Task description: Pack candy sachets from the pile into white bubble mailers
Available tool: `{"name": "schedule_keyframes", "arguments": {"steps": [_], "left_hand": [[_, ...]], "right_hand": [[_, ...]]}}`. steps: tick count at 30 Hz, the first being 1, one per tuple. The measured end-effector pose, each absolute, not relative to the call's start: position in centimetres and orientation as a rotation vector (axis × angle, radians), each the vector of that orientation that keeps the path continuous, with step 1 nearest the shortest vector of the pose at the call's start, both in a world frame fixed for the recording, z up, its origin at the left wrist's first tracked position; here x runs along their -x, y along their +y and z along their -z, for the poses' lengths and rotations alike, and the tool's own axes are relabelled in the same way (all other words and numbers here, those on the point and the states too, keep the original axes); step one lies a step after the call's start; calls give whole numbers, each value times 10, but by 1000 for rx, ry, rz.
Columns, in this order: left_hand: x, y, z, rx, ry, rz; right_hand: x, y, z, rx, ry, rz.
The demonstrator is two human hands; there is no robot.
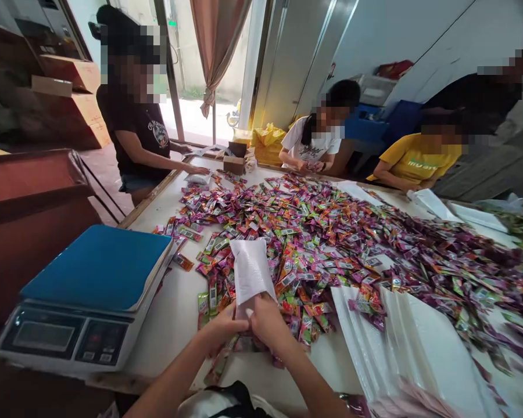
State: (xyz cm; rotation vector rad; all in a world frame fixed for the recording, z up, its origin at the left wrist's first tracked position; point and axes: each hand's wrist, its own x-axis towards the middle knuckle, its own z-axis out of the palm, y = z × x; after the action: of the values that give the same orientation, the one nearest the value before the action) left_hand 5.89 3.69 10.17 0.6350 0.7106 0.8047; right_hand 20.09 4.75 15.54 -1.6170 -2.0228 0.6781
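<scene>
Both my hands are on a white, puffy mailing bag [251, 270], held over the near side of the table with its open end toward me. My left hand [227, 324] grips the bag's left edge at the opening. At the right of the same opening, my right hand [267, 320] has its fingers closed on the rim, with the fingertips partly hidden. Under and around the bag lies a wide heap of small, colourful snack sachets [305, 232] in purple, orange and green. A stack of flat white bags [418, 342] is to the right of my hands.
A digital scale [61, 337] with a blue top [100, 264] stands at left. A small open cardboard box [235, 162] sits at the far edge. Several people work around the table, one in black [135, 128] at far left. Cartons [76, 107] are stacked behind.
</scene>
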Motion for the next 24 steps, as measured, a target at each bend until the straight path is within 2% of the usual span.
{"name": "schedule_keyframes", "arguments": {"steps": [3, 6, 8, 10, 12, 14, 21, 24], "left_hand": [[-50, 45, -115, -539, 738, -758], [-56, 59, -118, -464, 879, -769], [-62, 67, -114, -419, 985, -818], [-65, 70, -110, -367, 1065, -840], [-64, 71, -106, -319, 1103, -818], [-60, 70, -105, -295, 1103, -789], [-55, 73, -114, -311, 1083, -736], [-53, 74, -117, -329, 1096, -741]], "right_hand": [[-218, 44, -194, 1587, -2129, -775], [-224, 63, -214, 1482, -1982, -572], [-222, 73, -201, 1375, -2043, -495], [-221, 74, -175, 1315, -2262, -624], [-223, 66, -150, 1375, -2399, -785], [-227, 56, -137, 1518, -2353, -784], [-203, 37, -137, 1273, -2350, -597], [-199, 32, -143, 1196, -2247, -631]]}}
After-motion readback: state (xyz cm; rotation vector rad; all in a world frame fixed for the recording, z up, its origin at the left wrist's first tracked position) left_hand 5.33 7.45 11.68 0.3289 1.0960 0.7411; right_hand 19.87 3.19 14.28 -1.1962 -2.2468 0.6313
